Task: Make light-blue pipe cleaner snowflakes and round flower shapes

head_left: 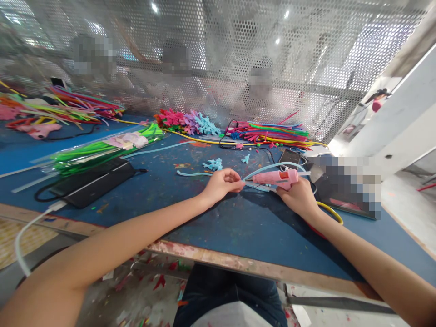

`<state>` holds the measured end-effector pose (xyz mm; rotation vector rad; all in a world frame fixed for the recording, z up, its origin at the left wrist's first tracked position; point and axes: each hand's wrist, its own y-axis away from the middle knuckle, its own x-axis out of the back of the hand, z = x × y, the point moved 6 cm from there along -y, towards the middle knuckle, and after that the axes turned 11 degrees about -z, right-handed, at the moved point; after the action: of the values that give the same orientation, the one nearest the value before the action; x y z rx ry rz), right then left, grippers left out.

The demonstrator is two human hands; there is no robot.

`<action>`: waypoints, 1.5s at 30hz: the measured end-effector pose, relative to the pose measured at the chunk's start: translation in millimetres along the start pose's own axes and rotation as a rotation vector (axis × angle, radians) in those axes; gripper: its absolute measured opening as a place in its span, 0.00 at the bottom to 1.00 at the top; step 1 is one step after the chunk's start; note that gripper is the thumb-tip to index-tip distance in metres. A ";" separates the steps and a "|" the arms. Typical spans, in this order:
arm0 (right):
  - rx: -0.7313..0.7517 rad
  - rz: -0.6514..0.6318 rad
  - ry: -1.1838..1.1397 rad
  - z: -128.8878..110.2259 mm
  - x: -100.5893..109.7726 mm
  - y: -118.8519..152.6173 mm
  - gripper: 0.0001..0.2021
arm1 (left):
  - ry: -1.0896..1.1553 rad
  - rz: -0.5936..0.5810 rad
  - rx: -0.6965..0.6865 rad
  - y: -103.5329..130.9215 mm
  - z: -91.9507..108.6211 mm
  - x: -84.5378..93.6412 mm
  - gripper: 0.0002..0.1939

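Observation:
My right hand (297, 195) is wrapped round the handle of a pink glue gun (275, 178), whose nozzle points left. The nozzle tip meets the fingertips of my left hand (223, 184), which pinch a light blue fuzzy stem (192, 174). One end of that colour reaches out to the left of my fingers. Another light blue length (282, 164) arches over the gun; whether it is the same piece, I cannot tell. Just behind my left hand lies a light blue branched piece (214, 164), with a smaller one (245, 158) to its right.
Bagged green stems (109, 147) and a black case (97, 181) lie at the left. Branched pieces (187, 121) and colourful stems (269, 132) line the back by a perforated metal screen (218, 59). A dark tablet-like object (347, 190) is at the right.

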<state>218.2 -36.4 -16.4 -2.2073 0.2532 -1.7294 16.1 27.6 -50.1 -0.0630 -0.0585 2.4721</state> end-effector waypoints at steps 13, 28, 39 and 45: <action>-0.020 0.026 -0.016 1.6 0.9 -0.5 0.05 | 0.044 0.018 0.024 1.1 -0.4 -0.8 0.17; -0.046 0.029 -0.051 1.4 2.6 -1.3 0.06 | 0.021 -0.001 0.003 -0.3 -1.0 -0.2 0.17; -0.044 0.056 -0.020 6.1 4.4 -3.9 0.10 | 0.026 -0.004 -0.003 -0.1 0.9 -0.6 0.16; -0.058 0.057 0.049 16.4 6.9 -10.6 0.14 | 0.011 -0.015 -0.016 -0.4 2.0 -1.5 0.14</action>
<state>235.1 -26.4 -9.8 -2.1779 0.3788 -1.7687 17.4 27.0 -48.1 -0.0833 -0.0742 2.4568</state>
